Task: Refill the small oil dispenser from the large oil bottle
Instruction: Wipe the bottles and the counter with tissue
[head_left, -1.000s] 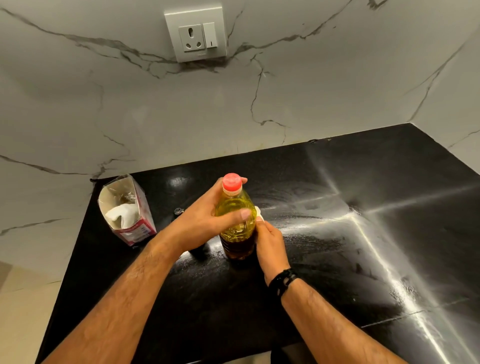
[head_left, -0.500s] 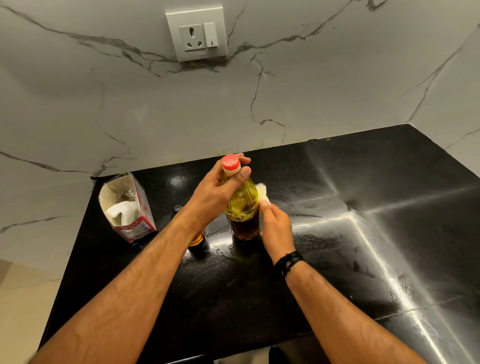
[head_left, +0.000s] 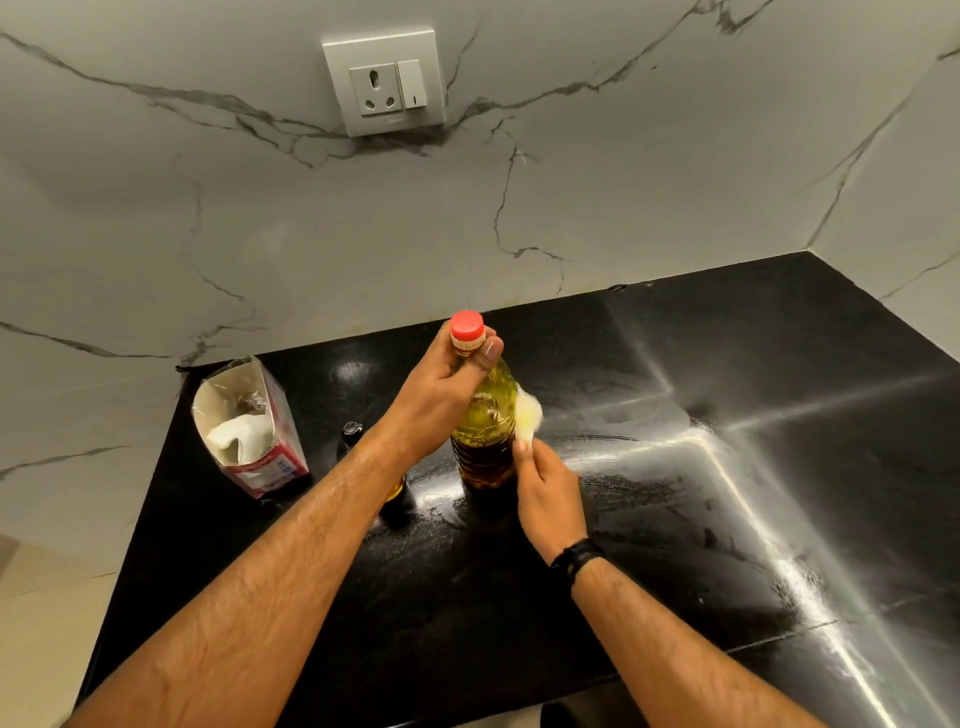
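While gripped at the neck by left hand (head_left: 441, 387), bottle (head_left: 485, 426) stands upright on counter (head_left: 675, 519), near its middle. Clear ribbed plastic, round, yellow oil inside, darker toward base; red screw cap (head_left: 466, 326) on. Fingers and thumb curled round neck just under cap. Right hand (head_left: 548, 499) pinches a crumpled white tissue (head_left: 527, 418) against bottle's right side. Black band (head_left: 575, 557) on right wrist.

Dispenser (head_left: 353, 434): small, dark, black top, just left of bottle, mostly hidden behind left forearm; amber contents glimpsed low. Open-topped carton (head_left: 249, 431), red and white, tilted, white bag inside, further left near counter's left edge.

Counter glossy black stone, smeared, streaked with glare. White veined marble wall at far and right edges; socket plate (head_left: 384, 83) above. Open counter to right and near side.
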